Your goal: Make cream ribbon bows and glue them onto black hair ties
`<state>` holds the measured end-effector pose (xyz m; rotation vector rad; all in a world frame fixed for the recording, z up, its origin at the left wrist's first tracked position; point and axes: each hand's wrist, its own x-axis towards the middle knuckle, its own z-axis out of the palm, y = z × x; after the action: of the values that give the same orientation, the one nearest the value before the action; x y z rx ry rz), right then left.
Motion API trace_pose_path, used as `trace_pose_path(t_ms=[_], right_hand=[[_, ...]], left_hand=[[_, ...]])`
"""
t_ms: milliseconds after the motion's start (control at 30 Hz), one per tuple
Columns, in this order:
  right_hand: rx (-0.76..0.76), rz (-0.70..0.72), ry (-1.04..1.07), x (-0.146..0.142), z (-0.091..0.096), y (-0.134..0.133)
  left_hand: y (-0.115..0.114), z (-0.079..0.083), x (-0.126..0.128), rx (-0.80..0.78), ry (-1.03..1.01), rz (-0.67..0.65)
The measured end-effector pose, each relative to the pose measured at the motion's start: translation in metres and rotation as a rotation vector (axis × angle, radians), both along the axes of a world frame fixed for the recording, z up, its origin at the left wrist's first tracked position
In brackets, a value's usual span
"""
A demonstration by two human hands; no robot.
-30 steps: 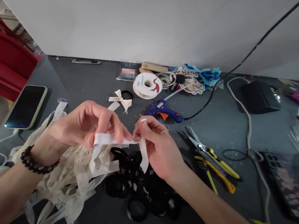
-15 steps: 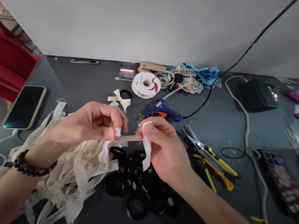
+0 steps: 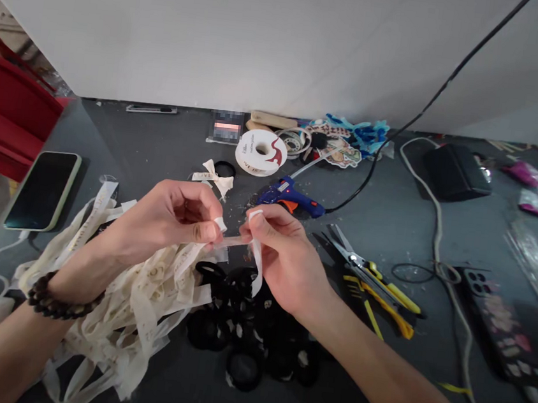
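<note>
The left hand (image 3: 171,217) and right hand (image 3: 282,254) each pinch shut on one end of a short cream fabric ribbon strip (image 3: 232,241), keeping it taut above a heap of black elastic hair ties (image 3: 245,337).

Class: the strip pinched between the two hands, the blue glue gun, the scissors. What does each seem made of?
The ribbon strip, pinched by left hand and right hand: thin fabric, cream, faint sheen; it folds and droops limply. The glue gun: moulded plastic, probably, glossy blue with orange trigger. The scissors: bright grey blades, likely steel; yellow handles, probably plastic.
</note>
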<state>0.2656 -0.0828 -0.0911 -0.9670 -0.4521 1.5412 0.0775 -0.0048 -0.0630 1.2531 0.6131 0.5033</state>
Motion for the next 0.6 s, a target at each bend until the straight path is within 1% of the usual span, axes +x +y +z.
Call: trace_pose_path(t_ms=[167,300,433,533,600], right_hand=[[0.133,-0.027,-0.021,0.004,0.002,0.000],[0.187,-0.016,-0.022,0.004,0.005,-0.001],[0.174,-0.019,0.010,0.000,0.004,-0.002],[0.129,-0.013,0.008,-0.005,0.002,-0.002],[0.089,0.002,0.022,-0.008,0.000,-0.004]], left_hand=[[-0.003,-0.008,0.003,-0.077,-0.089,0.073],[-0.005,-0.007,0.007,-0.154,-0.138,0.020],[-0.006,-0.005,0.007,-0.148,-0.155,0.014],[-0.007,-0.004,0.006,-0.144,-0.159,-0.007],[-0.007,-0.004,0.005,-0.141,-0.170,0.006]])
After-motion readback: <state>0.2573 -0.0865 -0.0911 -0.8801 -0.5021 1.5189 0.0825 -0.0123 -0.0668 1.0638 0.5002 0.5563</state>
